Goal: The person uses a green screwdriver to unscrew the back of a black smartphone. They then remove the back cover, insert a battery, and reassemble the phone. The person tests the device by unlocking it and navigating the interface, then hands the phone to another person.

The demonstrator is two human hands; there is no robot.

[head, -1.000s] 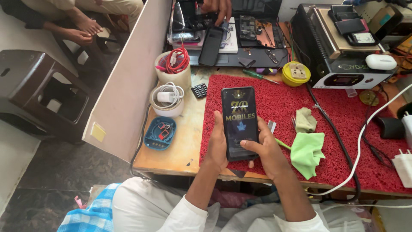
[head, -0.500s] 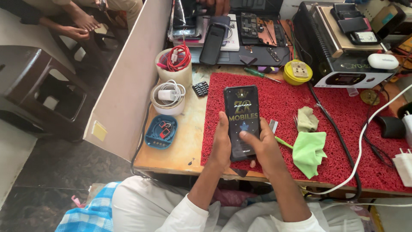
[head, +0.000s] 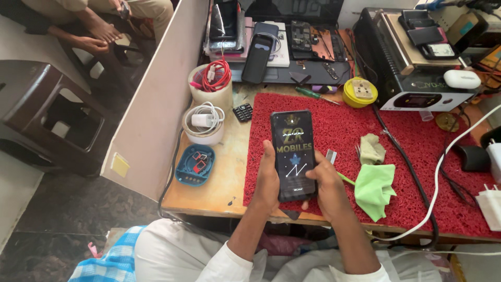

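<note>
A slim black phone (head: 294,155), glossy and rectangular with its screen lit, is held upright over the near part of a coarse red mat (head: 412,156). The left hand (head: 267,180) wraps its left edge, fingers curled behind and thumb lying along the side; the right hand (head: 330,183) cups the lower right corner, its thumb pressed on the glass where a line pattern shows. Just right of the phone lies a crumpled green cloth (head: 376,188), soft and folded, with a smaller beige rag (head: 371,149) beyond it. A thick white cable (head: 438,183) curves over the mat further right. Left of the phone, on the bare wooden table (head: 219,183), sits a round blue plastic tray (head: 194,165), and past it two cream tubs holding coiled white and red cords. Behind the phone stands a yellow round tin (head: 360,92) and a boxy black machine (head: 412,68). The floor left of the table is dark mottled stone, with a brown plastic stool (head: 47,120) on it.
</note>
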